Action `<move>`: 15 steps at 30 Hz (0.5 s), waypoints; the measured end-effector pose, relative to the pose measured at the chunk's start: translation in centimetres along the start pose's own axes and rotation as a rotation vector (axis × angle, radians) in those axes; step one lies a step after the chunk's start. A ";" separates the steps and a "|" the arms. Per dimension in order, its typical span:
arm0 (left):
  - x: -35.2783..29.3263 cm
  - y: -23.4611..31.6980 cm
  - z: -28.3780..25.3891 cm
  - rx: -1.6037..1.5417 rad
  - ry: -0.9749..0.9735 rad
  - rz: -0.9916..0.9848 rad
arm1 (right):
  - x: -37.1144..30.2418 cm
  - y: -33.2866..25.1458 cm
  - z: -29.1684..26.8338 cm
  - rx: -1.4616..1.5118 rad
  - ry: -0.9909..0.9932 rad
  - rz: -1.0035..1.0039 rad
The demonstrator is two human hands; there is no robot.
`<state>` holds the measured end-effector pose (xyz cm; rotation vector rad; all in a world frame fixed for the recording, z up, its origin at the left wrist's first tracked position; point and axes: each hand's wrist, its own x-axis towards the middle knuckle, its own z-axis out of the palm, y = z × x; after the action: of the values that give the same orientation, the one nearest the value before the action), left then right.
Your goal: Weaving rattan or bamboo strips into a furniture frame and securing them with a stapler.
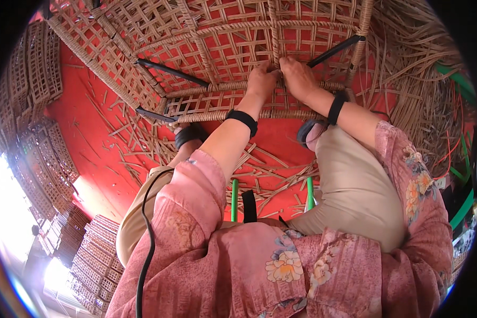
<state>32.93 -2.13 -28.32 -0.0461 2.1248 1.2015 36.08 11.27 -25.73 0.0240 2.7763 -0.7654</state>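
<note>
A large woven rattan frame (225, 50) with an open lattice stands in front of me, its wrapped lower bars close to my feet. My left hand (263, 80) and my right hand (298, 78) meet at its middle upright, just above the lower crossbar. The fingers of both hands are bent and pressed together at the weave. Whatever strand lies between the fingertips is too small to make out. Black straps (242, 122) circle both forearms. Dark bars (172, 72) brace the frame on either side of my hands.
Loose rattan strips (418, 69) are heaped at the right, and cut scraps (270, 175) litter the red floor (85, 143). Stacked woven panels (37, 159) line the left side. Green legs (235, 200) show between my knees, and a black cable (148, 233) runs along my left arm.
</note>
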 end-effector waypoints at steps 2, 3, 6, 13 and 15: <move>-0.2 0.2 -0.1 -0.034 0.011 0.029 | -0.4 -0.2 0.3 0.141 0.040 0.042; -0.3 0.2 -0.2 -0.058 0.000 0.011 | -0.5 -0.3 0.5 0.280 0.067 0.098; -0.4 0.2 -0.3 -0.100 -0.023 -0.009 | -0.4 -0.2 0.6 0.367 0.090 0.121; -0.8 0.8 -0.5 -0.037 -0.001 0.033 | -0.1 -0.4 0.1 0.278 -0.050 0.150; -1.0 1.1 -0.6 -0.073 -0.033 0.052 | -0.4 -0.5 0.0 0.318 -0.050 0.165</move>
<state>32.99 -2.25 -26.75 -0.0035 2.0643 1.3010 36.40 10.90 -25.37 0.2858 2.5384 -1.1345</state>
